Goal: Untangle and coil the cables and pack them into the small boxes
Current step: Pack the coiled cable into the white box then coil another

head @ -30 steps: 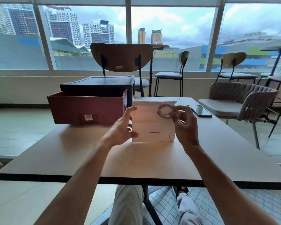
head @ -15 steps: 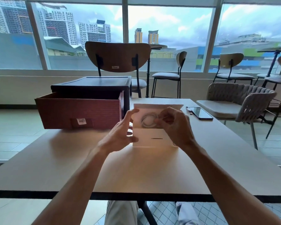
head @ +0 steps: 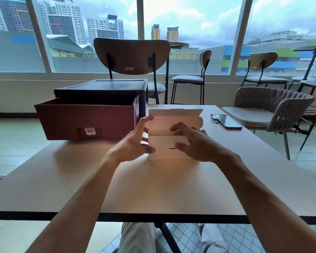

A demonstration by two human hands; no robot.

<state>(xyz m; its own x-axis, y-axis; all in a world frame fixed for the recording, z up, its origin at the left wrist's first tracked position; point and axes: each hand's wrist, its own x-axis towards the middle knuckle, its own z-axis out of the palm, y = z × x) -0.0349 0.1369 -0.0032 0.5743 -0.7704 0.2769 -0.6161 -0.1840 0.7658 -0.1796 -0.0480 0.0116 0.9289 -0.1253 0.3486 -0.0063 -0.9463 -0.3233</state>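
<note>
**Small white box held at mid-tabletop**

A tall window [head: 190, 24] onto city towers walls the room, and a pale tabletop [head: 80, 179] stands before it. At least four chairs show beyond, the nearest a wooden-backed chair [head: 131, 55] and a woven armchair [head: 274, 106]. One red-brown box [head: 84, 121] sits back left, its drawer pulled out of a dark sleeve. One small white box [head: 164, 152] stands at the middle, lid flap up. One phone [head: 226, 121] lies to its right. Two hands hold the small box: the left hand [head: 131, 145] grips its left corner, and the right hand [head: 197, 143] clasps its front wall, fingers inside, thumb outside. The coiled cable seen in the box's mouth half a second ago is now out of sight.
</note>
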